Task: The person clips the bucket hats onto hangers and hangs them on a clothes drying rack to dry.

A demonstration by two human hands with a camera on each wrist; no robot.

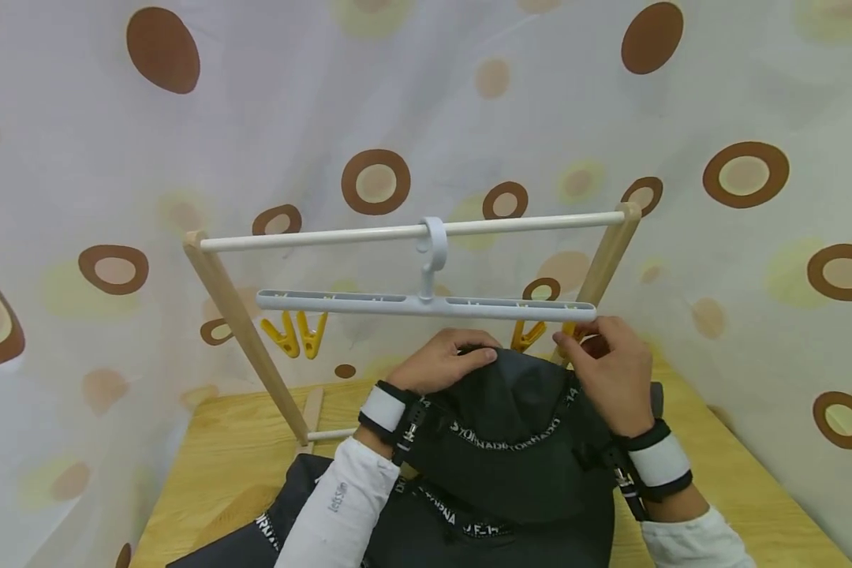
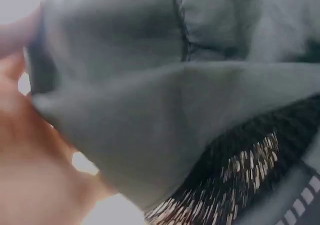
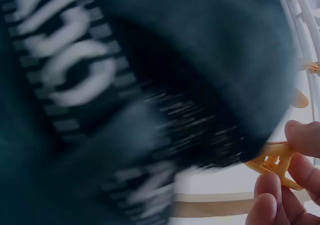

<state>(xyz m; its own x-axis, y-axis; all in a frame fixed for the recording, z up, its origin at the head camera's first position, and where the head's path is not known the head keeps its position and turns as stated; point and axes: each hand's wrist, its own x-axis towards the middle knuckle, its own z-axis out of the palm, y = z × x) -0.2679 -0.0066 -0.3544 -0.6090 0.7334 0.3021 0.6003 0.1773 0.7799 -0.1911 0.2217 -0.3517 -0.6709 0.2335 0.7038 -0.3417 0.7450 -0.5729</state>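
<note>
The left hand has its grip pinching the upper edge of a black cloth garment with white-lettered trim, apparently to hold that edge up just below a pale grey plastic bar-shaped hanger; the garment's lower folds spread over the yellowish wooden bench; the right hand has its grip pinching a yellow plastic clip under the hanger's right end, probably to work it, though I cannot tell whether it bites the cloth; the hanger hooks over a white rail, presumably for hanging room; no container shows.
</note>
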